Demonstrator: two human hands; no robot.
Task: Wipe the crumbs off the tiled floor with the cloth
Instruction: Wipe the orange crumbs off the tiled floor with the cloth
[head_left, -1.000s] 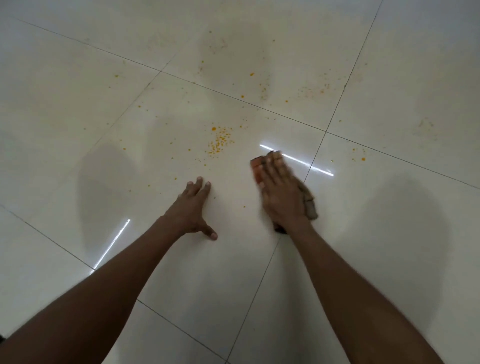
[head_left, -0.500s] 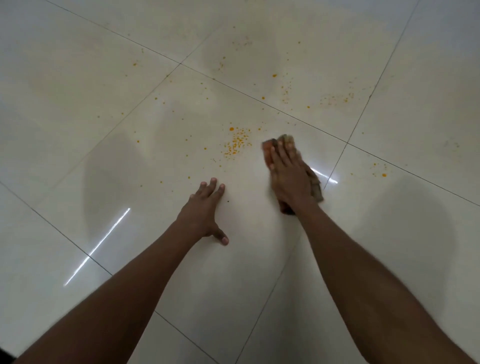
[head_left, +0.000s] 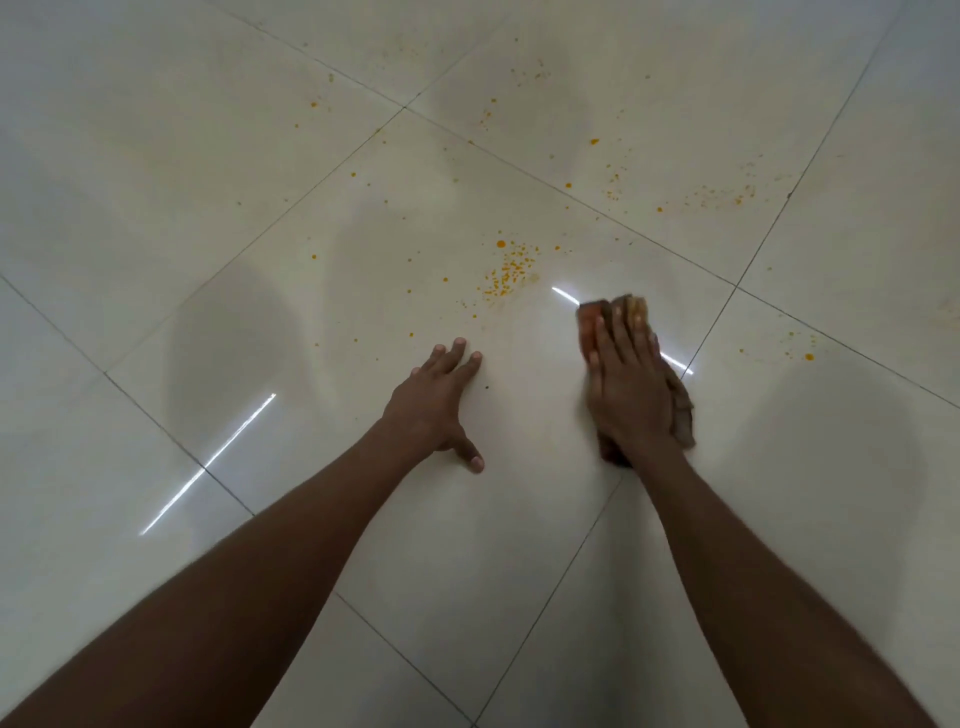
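My right hand (head_left: 626, 387) lies flat on a brown and orange cloth (head_left: 589, 325) and presses it onto the glossy white tiled floor (head_left: 260, 260). The cloth sticks out beyond the fingertips and at the right of the palm. A dense patch of orange crumbs (head_left: 509, 270) sits just up and left of the cloth, apart from it. More crumbs (head_left: 727, 196) are scattered on the tile beyond, and a few lie at the right (head_left: 802, 356). My left hand (head_left: 439, 402) rests palm down on the floor, fingers spread, holding nothing.
Dark grout lines cross the floor diagonally. Bright light streaks (head_left: 208, 462) reflect off the tiles. A small dark speck (head_left: 487, 387) lies right of my left hand. Loose crumbs (head_left: 314, 104) dot the far left tile.
My right hand pushed the cloth forward toward the crumb patch, then drew it back and to the right. My left hand stayed planted. The camera view shifted a little.
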